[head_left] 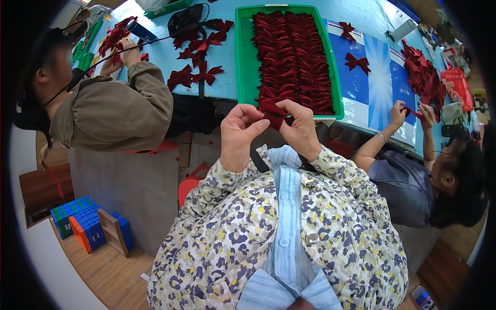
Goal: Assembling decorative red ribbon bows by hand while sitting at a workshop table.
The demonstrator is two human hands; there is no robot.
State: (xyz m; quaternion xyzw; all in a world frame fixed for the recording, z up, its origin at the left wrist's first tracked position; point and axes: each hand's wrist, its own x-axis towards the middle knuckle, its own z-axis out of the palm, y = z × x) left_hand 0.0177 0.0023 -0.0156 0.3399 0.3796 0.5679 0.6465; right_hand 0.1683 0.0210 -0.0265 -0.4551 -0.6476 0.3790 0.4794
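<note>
Nearest the camera, a flower-patterned jacket (243, 243) over a pale blue shirt fills the lower middle, and both forearms rise from it to the near edge of the blue desk (227, 72). Left hand (238, 135) and right hand (299, 132) meet just off that edge, both pinched shut on one dark red ribbon bow (273, 114), thumbs and fingertips closed on its folds. The bow hangs in the air right at the near rim of the green tray (245, 62), touching or almost touching it; which, I cannot tell. It is deep crimson, soft and creased, the same kind as the bows packed in two tight rows inside the tray.

Room around the hands is narrow. The tray's near rim lies straight ahead, and the desk edge runs left and right of it. To the left, a person's brown sleeve (119, 111) leans along the desk edge, near the left hand but apart from it. To the right, another person in a grey-blue top (400, 188) reaches up to the desk with both hands on a bow, well apart from the right hand. Loose finished bows (199, 57) lie scattered on the desk left of the tray, and a heap of red ribbon (423, 75) sits far right. Below left, wooden floor (108, 268) shows with stacked coloured boxes (85, 225).
</note>
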